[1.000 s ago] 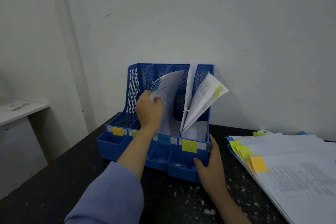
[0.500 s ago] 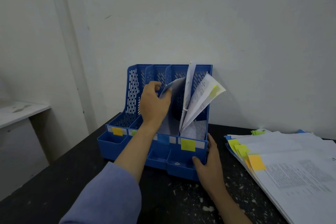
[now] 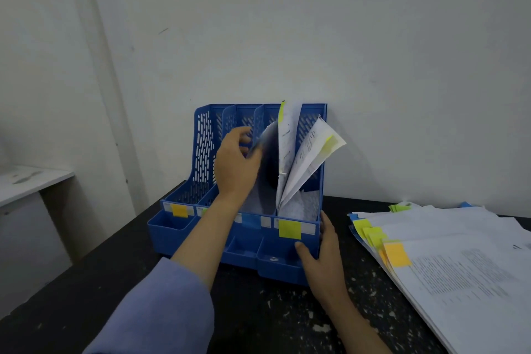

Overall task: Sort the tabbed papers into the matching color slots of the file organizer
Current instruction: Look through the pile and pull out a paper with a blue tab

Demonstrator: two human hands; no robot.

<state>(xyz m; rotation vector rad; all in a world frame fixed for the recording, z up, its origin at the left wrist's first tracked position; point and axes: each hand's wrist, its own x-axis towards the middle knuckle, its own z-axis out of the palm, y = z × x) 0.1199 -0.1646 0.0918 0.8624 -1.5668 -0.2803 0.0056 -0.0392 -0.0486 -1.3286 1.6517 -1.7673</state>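
A blue file organizer (image 3: 178, 234) with several upright slots stands against the wall. Its front carries an orange label (image 3: 179, 210), a blue label (image 3: 250, 221) and a yellow label (image 3: 289, 229). My left hand (image 3: 234, 165) holds the top edge of a curved, motion-blurred paper (image 3: 265, 169) standing in the blue-labelled slot. Yellow-tabbed papers (image 3: 304, 161) fan out of the rightmost, yellow-labelled slot. My right hand (image 3: 321, 256) grips the organizer's front right corner, thumb on the front face.
A spread stack of tabbed papers (image 3: 465, 267) lies on the dark table (image 3: 258, 319) to the right, showing yellow, orange, green and blue tabs. The white wall is right behind the organizer. A pale ledge (image 3: 26, 184) sits at the far left.
My left hand has pushed the paper deeper into the blue-labelled slot and risen to its top edge. The paper bent and blurred. My right hand has stayed on the organizer's corner.
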